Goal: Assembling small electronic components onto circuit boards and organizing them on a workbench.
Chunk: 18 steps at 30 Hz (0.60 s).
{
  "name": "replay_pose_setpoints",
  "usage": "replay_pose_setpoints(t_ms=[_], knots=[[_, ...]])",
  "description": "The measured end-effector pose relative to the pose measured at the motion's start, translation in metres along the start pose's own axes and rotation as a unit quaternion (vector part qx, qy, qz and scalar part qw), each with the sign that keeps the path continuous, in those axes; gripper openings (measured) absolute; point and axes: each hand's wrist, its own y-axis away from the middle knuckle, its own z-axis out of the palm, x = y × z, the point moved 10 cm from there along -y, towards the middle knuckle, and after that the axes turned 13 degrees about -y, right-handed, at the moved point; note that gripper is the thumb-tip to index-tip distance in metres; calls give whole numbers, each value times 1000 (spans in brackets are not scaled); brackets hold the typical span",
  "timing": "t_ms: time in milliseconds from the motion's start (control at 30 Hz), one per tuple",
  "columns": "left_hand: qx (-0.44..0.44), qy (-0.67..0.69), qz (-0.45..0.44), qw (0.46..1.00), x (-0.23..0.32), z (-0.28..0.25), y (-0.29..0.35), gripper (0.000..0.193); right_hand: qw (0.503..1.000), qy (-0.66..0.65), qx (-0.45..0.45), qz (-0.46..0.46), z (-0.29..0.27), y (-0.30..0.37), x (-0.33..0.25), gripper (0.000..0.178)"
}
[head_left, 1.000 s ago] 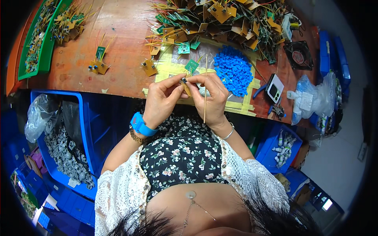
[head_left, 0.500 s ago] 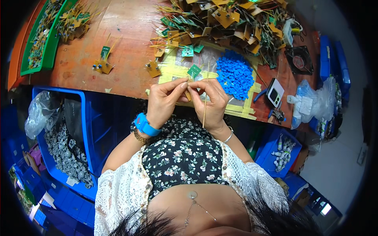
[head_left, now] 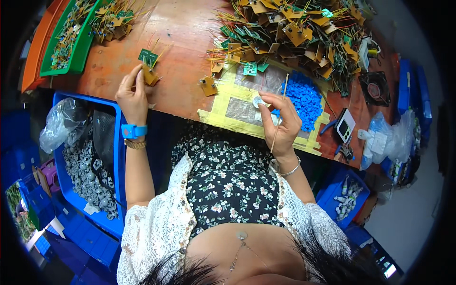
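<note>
My left hand reaches to the left part of the table, thumb and fingers closed at the edge of a brown circuit board. A green circuit board with thin wires sits against it. Whether one or two assemblies lie there is hard to tell. My right hand keeps a thin wooden stick tucked across its fingers. Its thumb and index finger are apart, beside a small round whitish disc. To its right lies a heap of small blue pieces. Another brown board rests between my hands.
Wired circuit boards are piled at the back right. A green tray of wired parts stands at the left. A fan and a white device with a screen lie right. Below the table's left edge stands a blue bin of grey parts.
My hands were together at the front edge, holding a small green-and-brown board. My left hand has moved left to the boards there; my right hand has moved right, still with the stick.
</note>
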Motion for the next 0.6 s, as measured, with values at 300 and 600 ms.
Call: replay_pose_setpoints(t_ms=[300,600], knots=[[-32,-120,224,967,102,47,51,33,994,-54,-9,90,-3,13,20,39],[-173,164,10,971,93,79,73,26,974,-76,-5,215,-17,36,58,53]])
